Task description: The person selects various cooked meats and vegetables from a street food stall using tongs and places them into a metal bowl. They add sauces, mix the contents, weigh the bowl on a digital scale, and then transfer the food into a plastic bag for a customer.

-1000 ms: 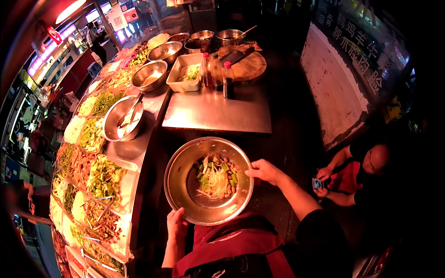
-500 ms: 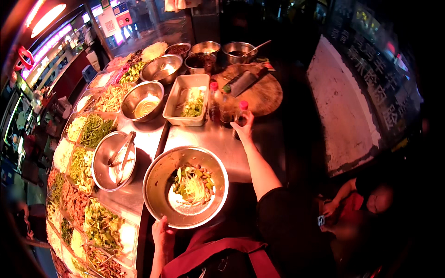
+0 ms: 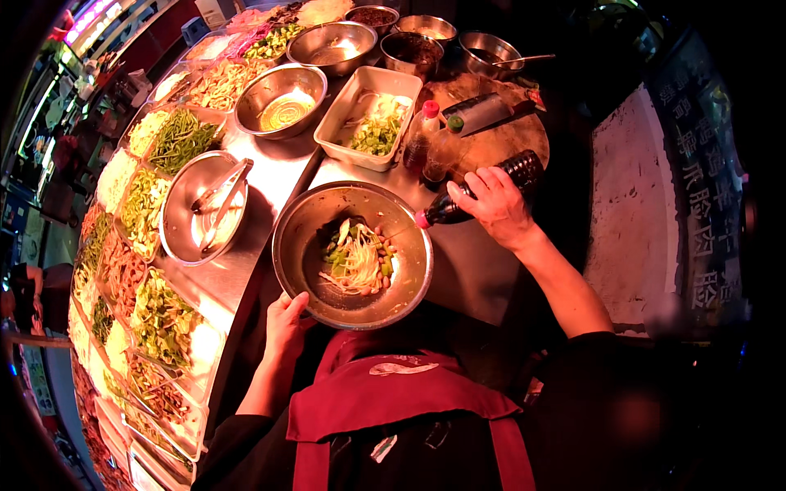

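Observation:
My right hand [image 3: 498, 206] is wrapped round a dark sauce bottle [image 3: 522, 168] with a red cap. The bottle is tipped, its cap down at the right rim of a steel mixing bowl [image 3: 296, 245]. A thin line of liquid seems to run from the cap toward the food. Inside the bowl lies a heap of pale shreds [image 3: 359, 263] with peanuts and green pieces. With its thumb over the near left rim, my left hand [image 3: 286, 326] holds the bowl; its other fingers are partly hidden below.
Left of the bowl stands a steel bowl [image 3: 176, 221] with tongs [image 3: 225, 196] in it. A plastic tub [image 3: 327, 135] and two bottles, one red-capped [image 3: 422, 131] and one green-capped [image 3: 444, 151], are beyond. Food trays [image 3: 168, 319] line the left; a round chopping board [image 3: 524, 131] lies far right.
My right hand has lifted the red-capped sauce bottle off the counter and tipped it over the bowl's right rim. My left hand now has its thumb over the bowl's rim. The view has shifted.

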`<state>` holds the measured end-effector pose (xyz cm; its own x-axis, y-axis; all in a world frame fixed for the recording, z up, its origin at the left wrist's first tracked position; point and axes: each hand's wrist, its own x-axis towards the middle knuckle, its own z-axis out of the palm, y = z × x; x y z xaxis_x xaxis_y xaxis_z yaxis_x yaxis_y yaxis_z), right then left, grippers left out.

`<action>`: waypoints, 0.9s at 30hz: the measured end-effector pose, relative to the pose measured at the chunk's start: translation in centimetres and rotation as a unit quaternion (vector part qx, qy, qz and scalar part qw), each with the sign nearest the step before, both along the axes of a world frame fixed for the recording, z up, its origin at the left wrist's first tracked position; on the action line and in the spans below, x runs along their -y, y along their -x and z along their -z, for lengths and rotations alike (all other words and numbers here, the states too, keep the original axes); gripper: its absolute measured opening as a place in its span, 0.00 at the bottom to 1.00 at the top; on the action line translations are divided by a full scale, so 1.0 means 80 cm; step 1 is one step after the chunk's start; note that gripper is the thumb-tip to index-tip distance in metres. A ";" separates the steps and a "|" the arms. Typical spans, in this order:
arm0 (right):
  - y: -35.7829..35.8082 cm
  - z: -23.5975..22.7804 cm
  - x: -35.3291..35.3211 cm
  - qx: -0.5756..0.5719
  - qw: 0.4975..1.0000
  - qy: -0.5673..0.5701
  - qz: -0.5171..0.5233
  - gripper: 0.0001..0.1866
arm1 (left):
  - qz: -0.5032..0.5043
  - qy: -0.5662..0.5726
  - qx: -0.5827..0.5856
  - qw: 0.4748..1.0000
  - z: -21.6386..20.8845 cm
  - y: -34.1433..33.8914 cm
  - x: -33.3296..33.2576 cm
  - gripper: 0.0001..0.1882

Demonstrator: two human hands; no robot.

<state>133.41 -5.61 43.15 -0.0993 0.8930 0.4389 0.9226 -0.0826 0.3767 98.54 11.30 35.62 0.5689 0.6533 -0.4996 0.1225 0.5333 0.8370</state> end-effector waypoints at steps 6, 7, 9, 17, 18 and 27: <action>-0.032 -0.032 0.038 -0.007 0.999 0.010 0.030 0.15 | -0.012 0.019 0.023 0.999 -0.003 -0.026 0.026 0.08; -0.029 -0.030 0.048 -0.011 1.000 0.025 0.013 0.14 | -0.017 0.014 0.026 0.999 -0.002 -0.028 0.029 0.08; -0.016 -0.031 0.055 -0.011 0.999 0.040 -0.025 0.13 | -0.025 0.006 0.033 0.999 -0.001 -0.030 0.034 0.08; -0.042 -0.022 0.066 -0.060 0.998 0.011 0.012 0.21 | -0.033 -0.017 0.025 0.999 -0.003 -0.027 0.045 0.09; -0.038 -0.014 0.064 -0.126 0.992 -0.011 0.029 0.24 | -0.042 -0.020 0.030 0.998 -0.004 -0.025 0.048 0.09; 0.002 0.195 -0.076 -0.756 0.588 -0.275 -0.083 0.40 | -0.119 -0.028 0.030 0.992 -0.010 0.000 0.049 0.10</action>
<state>133.26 0.50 27.58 0.7105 0.6073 0.3554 0.1815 0.3297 -0.9265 98.56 7.35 36.42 0.4239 0.7981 -0.4282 -0.0522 0.4935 0.8682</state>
